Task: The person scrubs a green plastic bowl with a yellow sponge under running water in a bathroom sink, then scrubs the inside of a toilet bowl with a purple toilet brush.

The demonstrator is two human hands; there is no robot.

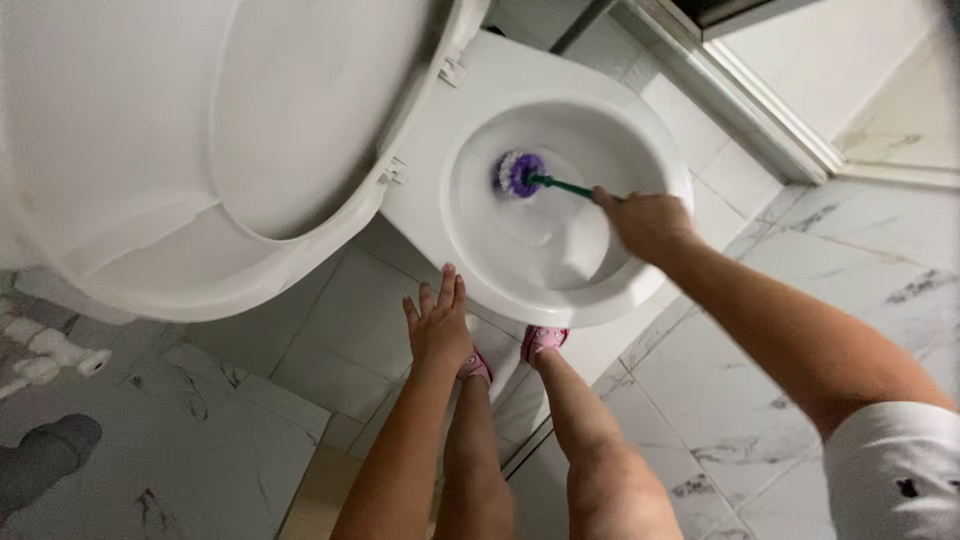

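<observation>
Porcelain is filling most of the view: far left, the raised toilet lid (pixel 190 130) is leaning back on its hinges, tilted up and away from the bowl. Below it, at the left edge, a grey pipe (pixel 45 455) is sticking out over the marble-patterned floor tiles (pixel 200 440), and a few small white rolls (pixel 95 362) are lying near the wall.

Moving toward the middle, the left hand (pixel 438 325) is hanging open above the floor, fingers stretched straight and slightly spread, gripping nothing and touching nothing. It is hovering just in front of the bowl's near rim. Beneath it, two pink slippers (pixel 543 338) are showing on the person's feet, which are standing close against the base of the toilet.

Right of centre, the toilet bowl (pixel 660 160) is standing open with water pooling inside. The toilet brush (pixel 520 174), with its purple bristle head and thin green handle, is sitting inside the bowl, its head pressing toward the far left wall of the basin above the water. The head is looking blurred.

Further right, the right hand (pixel 648 222) is clenching the end of the green handle over the bowl's right rim, fingers wrapped tight around it. The bare forearm is running down to a white sleeve (pixel 895 470) at the lower right corner.
</observation>
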